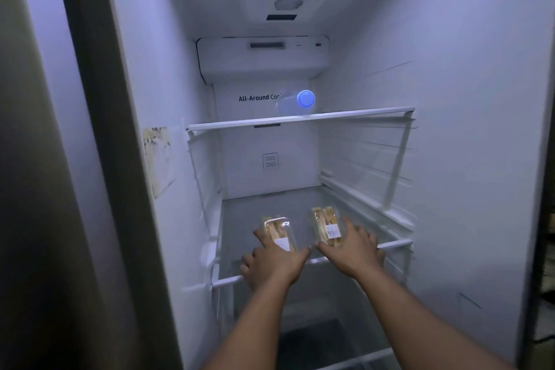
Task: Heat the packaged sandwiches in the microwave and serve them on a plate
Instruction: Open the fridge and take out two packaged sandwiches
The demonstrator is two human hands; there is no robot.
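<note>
The inside of a big white fridge (450,99) fills the view, with its door open and a cold bluish light on the walls. Up high, a clear glass shelf with a white front edge (300,120) holds a see-through plastic bottle with a round blue cap (306,98), lying on its side.

Lower down is another clear glass shelf with a white front bar (393,245). Two sandwiches in clear plastic wrap lie on it, side by side with a small gap between them. The left wrapped sandwich with a white label (277,233) is under the left hand (273,264). That hand's fingers are spread and lie along the pack, touching it. I cannot tell if they are gripping it.

The right wrapped sandwich with a white label (327,227) has the right hand (351,249) just beside it. That hand is open, with the fingers spread wide and the thumb near the pack's front corner. Both bare arms reach in over the shelf's front bar.
</note>
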